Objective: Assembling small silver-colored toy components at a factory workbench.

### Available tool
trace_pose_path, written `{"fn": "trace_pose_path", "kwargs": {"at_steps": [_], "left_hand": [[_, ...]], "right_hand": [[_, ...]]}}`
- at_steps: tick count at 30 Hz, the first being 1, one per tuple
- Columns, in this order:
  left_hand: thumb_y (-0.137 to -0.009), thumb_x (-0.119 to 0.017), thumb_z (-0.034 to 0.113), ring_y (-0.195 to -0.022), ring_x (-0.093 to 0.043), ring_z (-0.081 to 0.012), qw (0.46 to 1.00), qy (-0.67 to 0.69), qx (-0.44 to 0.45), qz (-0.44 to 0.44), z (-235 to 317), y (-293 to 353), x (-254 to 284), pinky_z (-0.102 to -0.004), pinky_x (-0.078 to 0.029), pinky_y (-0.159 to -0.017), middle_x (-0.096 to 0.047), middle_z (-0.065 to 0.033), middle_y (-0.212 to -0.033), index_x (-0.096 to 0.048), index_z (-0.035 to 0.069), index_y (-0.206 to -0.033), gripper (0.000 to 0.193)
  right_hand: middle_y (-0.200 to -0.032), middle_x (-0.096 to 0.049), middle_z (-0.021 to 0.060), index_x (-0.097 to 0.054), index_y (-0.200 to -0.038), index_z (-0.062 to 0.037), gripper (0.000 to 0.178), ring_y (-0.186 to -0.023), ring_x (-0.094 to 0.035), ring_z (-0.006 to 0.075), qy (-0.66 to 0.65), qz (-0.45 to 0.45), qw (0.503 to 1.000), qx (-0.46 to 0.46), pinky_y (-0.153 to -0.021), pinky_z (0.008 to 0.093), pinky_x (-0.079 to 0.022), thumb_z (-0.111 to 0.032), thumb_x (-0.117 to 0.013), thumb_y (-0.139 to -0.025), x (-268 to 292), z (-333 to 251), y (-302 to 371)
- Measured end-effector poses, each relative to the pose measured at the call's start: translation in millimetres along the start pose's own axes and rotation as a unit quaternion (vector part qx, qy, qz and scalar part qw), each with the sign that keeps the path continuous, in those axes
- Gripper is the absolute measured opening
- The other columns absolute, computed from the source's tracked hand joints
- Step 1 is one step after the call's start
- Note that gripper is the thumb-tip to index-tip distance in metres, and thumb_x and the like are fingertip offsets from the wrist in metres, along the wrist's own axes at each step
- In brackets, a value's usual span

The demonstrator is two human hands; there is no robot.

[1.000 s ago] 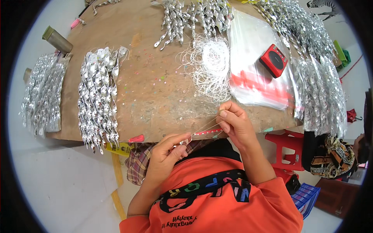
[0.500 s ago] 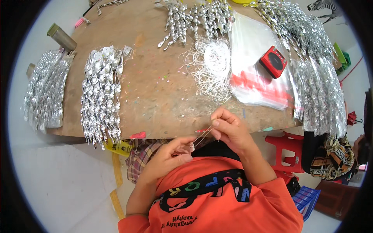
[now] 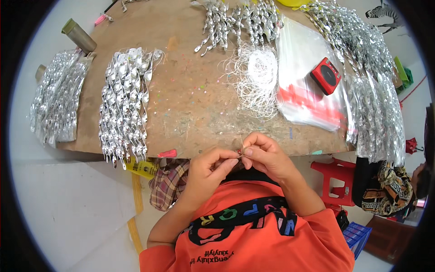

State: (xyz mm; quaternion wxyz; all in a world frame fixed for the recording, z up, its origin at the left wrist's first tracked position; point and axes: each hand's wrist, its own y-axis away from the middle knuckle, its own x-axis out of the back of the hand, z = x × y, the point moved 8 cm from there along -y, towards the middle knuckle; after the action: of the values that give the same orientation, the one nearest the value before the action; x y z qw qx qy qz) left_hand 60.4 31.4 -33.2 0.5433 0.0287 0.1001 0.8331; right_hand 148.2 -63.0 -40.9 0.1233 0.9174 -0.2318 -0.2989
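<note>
Both my hands meet at the table's front edge, fingertips close together. A thin pale string (image 3: 242, 141) runs up from between them. My left hand (image 3: 210, 168) is closed in a pinch on the string near its end. Thumb and forefinger of my right hand (image 3: 263, 155) pinch the same string, and a short end stands up above them. Where the string crosses the fingertips, its details are too small to make out. Beyond my hands lies a tangled heap of white string (image 3: 258, 81) on the brown table (image 3: 190, 113).
Silver twisted strips lie in a bundle (image 3: 124, 99) at left, with a bagged stack (image 3: 59, 97) beyond. Clear plastic bags (image 3: 297, 50) hold a red radio-like box (image 3: 326, 76). More silver strips (image 3: 376, 104) cover the right edge. A red stool (image 3: 337, 179) stands by a seated person.
My hands have come together, with the left one moving up and right toward the right. The string that stretched between them is now mostly hidden at the fingertips. The view has shifted slightly.
</note>
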Motion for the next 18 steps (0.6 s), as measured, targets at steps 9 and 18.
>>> {"fn": "trace_pose_path", "kwargs": {"at_steps": [9, 18], "left_hand": [[-0.076, -0.062, 0.0, -0.056, -0.053, -0.0124, 0.967, -0.202, -0.133, 0.081, 26, -5, 7, -0.0236, -0.041, -0.05, -0.056, -0.007, -0.072, -0.06, 0.002, -0.084, 0.008], [-0.078, -0.061, 0.002, -0.057, -0.051, -0.0088, 0.988, -0.122, -0.07, 0.06, 11, -8, 4, -0.0217, -0.041, -0.052, -0.057, -0.0043, -0.072, -0.06, 0.001, -0.084, 0.006]], "right_hand": [[-0.081, -0.06, 0.0055, -0.06, -0.088, -0.0056, 0.016, -0.065, -0.054, 0.0157, 0.522, 0.119, 0.785, 0.311, -0.057, 0.0273, -0.039, -0.003, -0.066, -0.073, -8, -63, 22], [-0.078, -0.058, 0.0031, -0.061, -0.087, -0.0096, 0.016, -0.064, -0.052, 0.0175, 0.606, 0.078, 0.691, 0.387, -0.061, 0.0295, -0.034, -0.005, -0.065, -0.072, -27, -51, 13]]}}
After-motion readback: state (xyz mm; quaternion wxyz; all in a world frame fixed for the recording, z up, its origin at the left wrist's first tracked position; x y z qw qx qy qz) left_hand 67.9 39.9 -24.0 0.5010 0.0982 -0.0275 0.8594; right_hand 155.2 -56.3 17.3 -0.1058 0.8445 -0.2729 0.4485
